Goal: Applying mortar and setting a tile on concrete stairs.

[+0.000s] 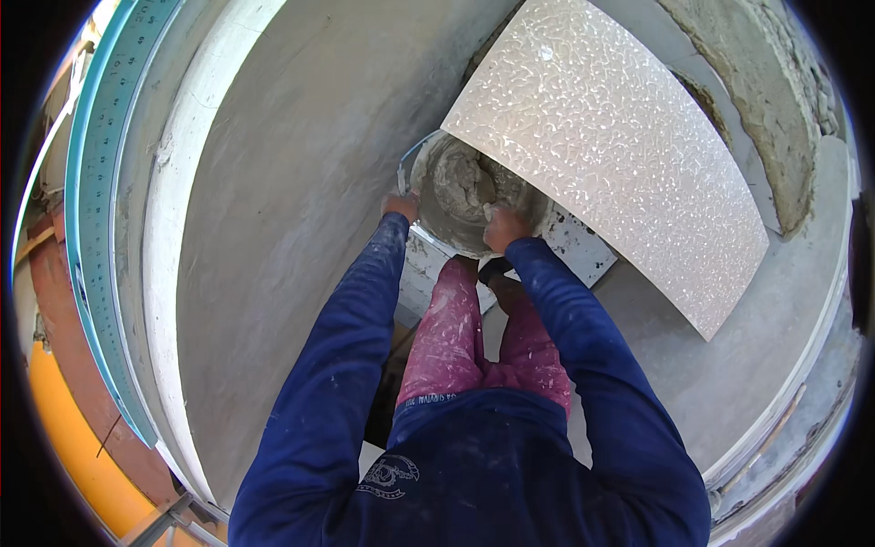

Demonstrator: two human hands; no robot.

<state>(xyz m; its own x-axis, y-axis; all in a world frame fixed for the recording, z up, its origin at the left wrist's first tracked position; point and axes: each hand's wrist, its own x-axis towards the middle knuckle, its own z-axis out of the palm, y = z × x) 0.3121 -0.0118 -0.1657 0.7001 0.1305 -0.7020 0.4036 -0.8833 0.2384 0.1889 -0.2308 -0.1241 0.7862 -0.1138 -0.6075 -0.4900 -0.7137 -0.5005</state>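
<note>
Grey surface (292, 228) left, panel (602, 155) far right; between, a bucket (437, 234) holds mortar (458, 182), seemingly part-mixed, lumps remaining. Left hand's (401, 207) fingers grip its rim; right hand's (507, 229) are closed, contents unclear.

**Navy sweatshirt, whitened pink trousers**

The person wears a navy-blue long-sleeved sweatshirt (519, 474), with a pale line-drawn emblem (390, 474) printed on the left of the chest: roundish, with a ribbon-like banner along its near edge. Pale dust powders the left sleeve (342, 314), most heavily toward its far end; the right sleeve (588, 328) carries fainter specks. Pink trousers (444, 337), their full length hard to judge, are spattered with white. Small pale lettering (430, 399) runs along the left of the waist. A bit of black footwear (496, 268) shows beyond.
</note>
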